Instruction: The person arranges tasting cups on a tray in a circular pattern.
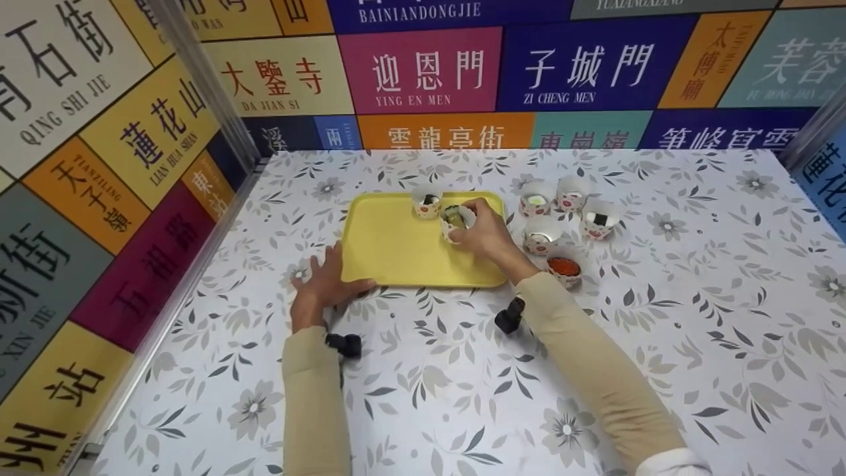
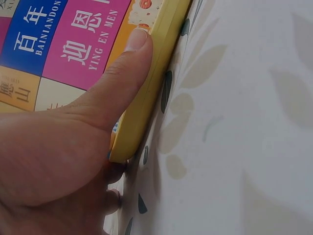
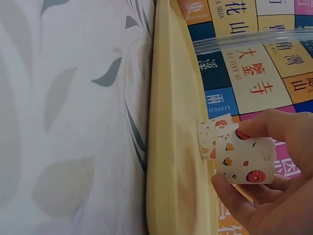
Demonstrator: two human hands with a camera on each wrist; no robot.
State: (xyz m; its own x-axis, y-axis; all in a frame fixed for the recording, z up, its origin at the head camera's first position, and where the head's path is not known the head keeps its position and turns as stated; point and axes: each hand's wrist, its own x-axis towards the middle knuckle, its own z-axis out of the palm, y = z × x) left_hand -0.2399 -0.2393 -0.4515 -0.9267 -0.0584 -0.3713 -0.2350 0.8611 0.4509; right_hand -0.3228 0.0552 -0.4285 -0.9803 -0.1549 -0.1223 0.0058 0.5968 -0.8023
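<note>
My right hand (image 1: 490, 233) grips a patterned paper cup (image 1: 451, 233) with green food in it, over the right part of a yellow tray (image 1: 396, 251). In the right wrist view, thumb and fingers pinch this cup (image 3: 247, 159) from opposite sides. A second paper cup (image 1: 427, 209), with a white and dark filling, stands near the tray's back edge. At the tray's front left corner is my left hand (image 1: 322, 285), fingers spread. Its thumb (image 2: 129, 63) rests along the tray's rim in the left wrist view; the other fingers are mostly hidden there.
Several paper cups stand right of the tray: one with red filling (image 1: 564, 268), one with a white and black filling (image 1: 597, 225), one with pale green (image 1: 535, 200), and others with pale contents. The floral tablecloth (image 1: 436, 396) meets sign-covered panels (image 1: 423, 73) behind and at left.
</note>
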